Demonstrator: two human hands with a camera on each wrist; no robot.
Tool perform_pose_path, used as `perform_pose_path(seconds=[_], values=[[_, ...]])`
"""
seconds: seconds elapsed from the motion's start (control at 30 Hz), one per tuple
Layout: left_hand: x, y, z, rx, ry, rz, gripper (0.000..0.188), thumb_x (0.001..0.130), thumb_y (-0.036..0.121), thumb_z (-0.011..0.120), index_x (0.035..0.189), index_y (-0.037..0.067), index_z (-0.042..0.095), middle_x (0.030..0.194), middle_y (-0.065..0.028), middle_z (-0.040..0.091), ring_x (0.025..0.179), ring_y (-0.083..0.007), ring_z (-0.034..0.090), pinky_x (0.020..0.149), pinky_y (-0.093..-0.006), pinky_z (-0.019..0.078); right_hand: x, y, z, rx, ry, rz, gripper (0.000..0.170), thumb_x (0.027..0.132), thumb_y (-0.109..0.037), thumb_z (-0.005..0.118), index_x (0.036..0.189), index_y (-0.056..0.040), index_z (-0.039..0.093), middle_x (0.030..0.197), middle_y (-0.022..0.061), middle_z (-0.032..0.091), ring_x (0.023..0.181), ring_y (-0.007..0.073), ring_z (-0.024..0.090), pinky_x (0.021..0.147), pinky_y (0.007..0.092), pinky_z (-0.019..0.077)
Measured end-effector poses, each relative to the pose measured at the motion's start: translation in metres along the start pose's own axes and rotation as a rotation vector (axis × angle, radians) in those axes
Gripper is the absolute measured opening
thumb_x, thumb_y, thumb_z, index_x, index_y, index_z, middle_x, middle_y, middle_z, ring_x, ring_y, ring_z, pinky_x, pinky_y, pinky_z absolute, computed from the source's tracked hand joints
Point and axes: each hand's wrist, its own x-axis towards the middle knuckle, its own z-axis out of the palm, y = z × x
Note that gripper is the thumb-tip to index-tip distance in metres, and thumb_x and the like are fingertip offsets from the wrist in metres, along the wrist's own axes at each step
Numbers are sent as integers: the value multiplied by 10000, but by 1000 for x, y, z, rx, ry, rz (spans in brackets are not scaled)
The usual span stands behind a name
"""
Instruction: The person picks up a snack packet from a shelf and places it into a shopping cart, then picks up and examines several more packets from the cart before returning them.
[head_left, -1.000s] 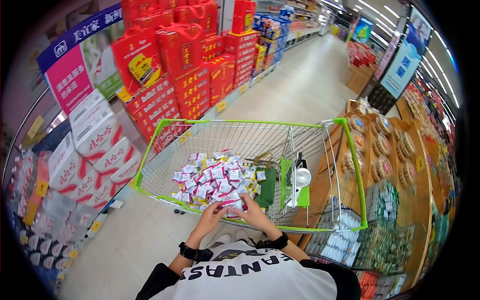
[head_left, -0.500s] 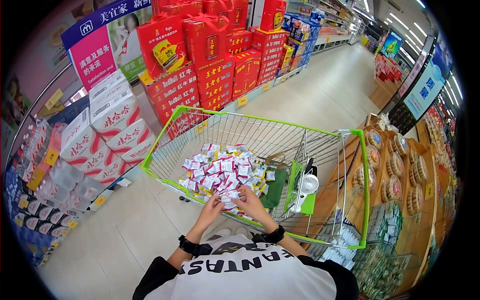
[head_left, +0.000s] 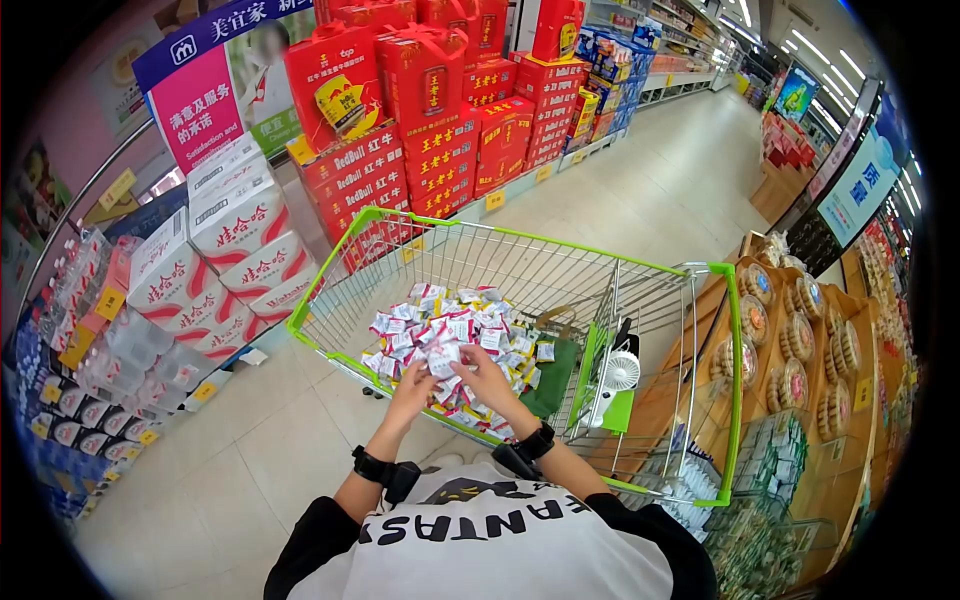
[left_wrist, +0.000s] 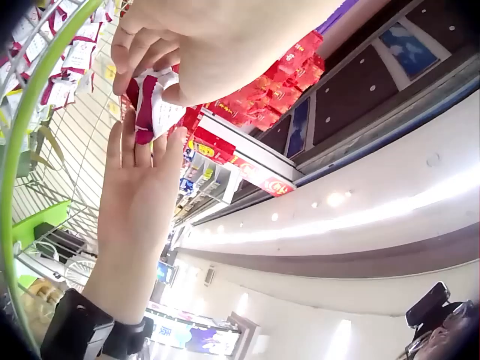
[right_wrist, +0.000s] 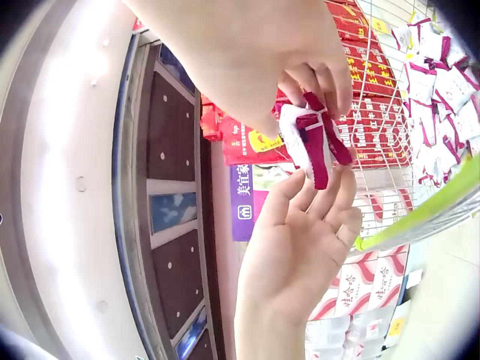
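Head view: left hand [head_left: 410, 388] and right hand [head_left: 484, 380], fingers curled, pinch a packet [head_left: 442, 361]; cartons [head_left: 352, 180] (red) read "RedBull".

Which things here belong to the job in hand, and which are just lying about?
In the job, it seems:
- small packet held between left hand and right hand
- packet pile
- shopping cart

Just lying about:
- white fan
- green bag
- red cartons
- white boxes
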Motion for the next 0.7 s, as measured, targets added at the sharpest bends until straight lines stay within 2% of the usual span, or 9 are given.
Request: perform_pose_path(seconds=[0.07,0.17,0.2,0.23,0.3,0.33,0.37,0.53,0.7], values=[[8,3,-6,-99,32,49,595,774,104,495,1283,50,193,1209,-174,359,822,-153,546,592,-231,429,7,2,0,-135,40,-177,559,767,-314,559,1161,33,366,1152,244,399,1099,315,379,900,356,314],[6,12,-11,63,42,86,584,792,170,467,1294,86,180,1224,-169,343,851,-154,543,636,-238,431,0,-5,-3,-177,49,-151,556,767,-310,556,1157,37,367,1141,236,411,1082,333,387,886,366,327],[6,7,-12,138,92,72,491,804,178,443,1257,81,278,1152,-128,431,846,-146,545,642,-243,433,-2,-2,-5,-177,53,-151,556,767,-310,556,1157,37,367,1141,236,411,1082,333,387,886,366,327],[9,0,-17,141,86,75,491,804,178,443,1257,81,278,1152,-128,431,846,-146,545,642,-243,433,-6,1,-8,-159,17,-135,547,765,-304,558,1156,31,373,1137,233,412,1075,336,392,883,363,330],[13,-16,-31,214,-146,-12,366,815,196,426,1158,71,413,1045,-74,513,832,-132,548,640,-249,434,-13,12,-12,-143,-6,-116,539,763,-299,559,1154,25,378,1134,229,413,1069,338,396,880,361,333],[9,-19,-33,209,-149,-8,285,818,210,425,1055,67,494,957,-34,556,811,-118,549,640,-251,433,-15,22,-12,-104,-7,-26,527,761,-292,559,1151,16,386,1122,223,419,1029,325,419,862,350,346],[7,-22,-36,214,-159,-4,285,818,210,425,1055,67,494,957,-34,556,811,-118,549,640,-251,433,-16,30,-13,-64,-8,62,515,759,-286,559,1149,7,393,1110,217,424,989,313,442,843,340,359],[6,-21,-38,305,-199,-77,292,820,229,409,1051,72,496,941,-37,549,771,-125,549,616,-246,423,-24,30,-22,-61,3,76,433,756,-293,561,1085,-23,482,1000,177,467,816,230,480,731,302,404],[13,-2,-23,433,-313,-61,276,808,200,463,1022,28,494,884,-46,554,733,-120,530,608,-235,411,-30,4,-31,-59,-155,111,367,784,-282,536,1043,-22,519,987,153,519,856,220,533,738,298,424]])
